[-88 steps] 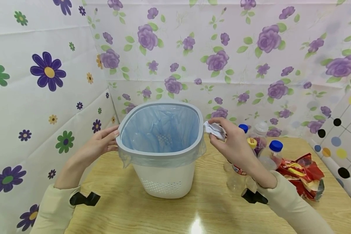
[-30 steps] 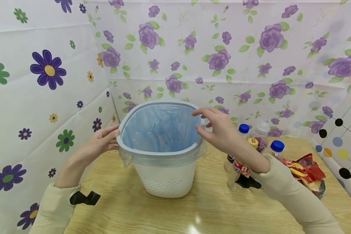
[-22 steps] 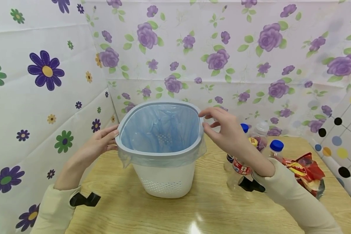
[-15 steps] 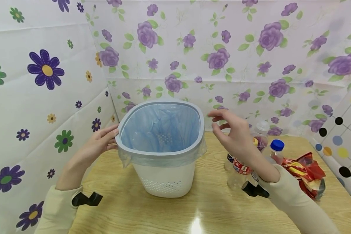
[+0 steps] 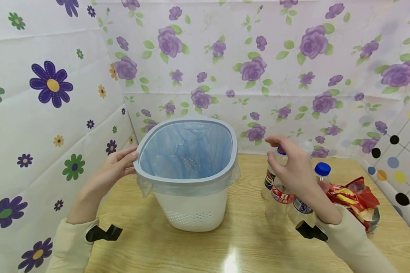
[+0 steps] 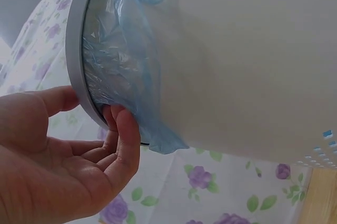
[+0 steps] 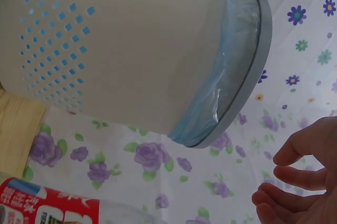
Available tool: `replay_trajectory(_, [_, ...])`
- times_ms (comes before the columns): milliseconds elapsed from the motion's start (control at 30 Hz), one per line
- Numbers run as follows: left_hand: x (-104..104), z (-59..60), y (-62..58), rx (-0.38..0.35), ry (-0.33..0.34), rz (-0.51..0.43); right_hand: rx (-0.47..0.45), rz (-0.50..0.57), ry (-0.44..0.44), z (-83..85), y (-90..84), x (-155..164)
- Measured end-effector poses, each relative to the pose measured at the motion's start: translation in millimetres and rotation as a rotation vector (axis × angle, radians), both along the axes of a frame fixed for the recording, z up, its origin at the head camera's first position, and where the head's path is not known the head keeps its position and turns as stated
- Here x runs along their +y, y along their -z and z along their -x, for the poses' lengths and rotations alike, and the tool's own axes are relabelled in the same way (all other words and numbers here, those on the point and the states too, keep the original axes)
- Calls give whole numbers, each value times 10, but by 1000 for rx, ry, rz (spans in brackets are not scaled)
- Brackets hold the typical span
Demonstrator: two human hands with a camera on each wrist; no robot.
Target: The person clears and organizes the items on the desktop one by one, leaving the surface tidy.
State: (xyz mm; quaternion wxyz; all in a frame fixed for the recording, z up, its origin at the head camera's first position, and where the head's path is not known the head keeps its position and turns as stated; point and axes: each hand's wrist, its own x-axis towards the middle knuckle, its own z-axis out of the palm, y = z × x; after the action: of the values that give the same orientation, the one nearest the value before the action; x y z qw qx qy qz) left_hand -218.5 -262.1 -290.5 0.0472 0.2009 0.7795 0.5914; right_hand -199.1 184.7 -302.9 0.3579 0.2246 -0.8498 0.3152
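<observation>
A white waste bin (image 5: 191, 206) with a grey rim ring and a blue liner bag (image 5: 186, 151) is seen standing upright on the wooden table (image 5: 246, 242), toward the left of the tabletop and close to the flower-patterned backdrop. The left hand (image 5: 114, 168) is placed at the bin's left rim; in the left wrist view the thumb is laid on the outer face of the grey ring (image 6: 79, 71) and the fingertips (image 6: 124, 124) are tucked under its edge against the bunched liner, so the rim is pinched between thumb and fingers. The right hand (image 5: 294, 170) is held in the air to the right of the bin, apart from it, in front of a cluster of plastic bottles (image 5: 280, 189); its fingers are loosely curved and spread, and nothing is held in it, as is confirmed in the right wrist view, where the fingers (image 7: 300, 176) are seen bare against the backdrop. Whether the bottles are touched by that hand cannot be told. Blue caps are noted on two bottles, a pale cap on another. A crumpled red snack packet (image 5: 357, 201) is lying just right of the bottles
</observation>
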Motion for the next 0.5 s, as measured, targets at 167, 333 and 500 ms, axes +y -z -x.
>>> replay_trajectory(167, [-1,-12,-2,11,-26,66,-7,-39,77,-61,54,122])
replay_trajectory(333, [-7,-7,9,19,-24,67,-57,-74,114,-126,72,224])
replay_trajectory(500, [-14,5,19,28,1,37,-117,-119,147,-153,120,309])
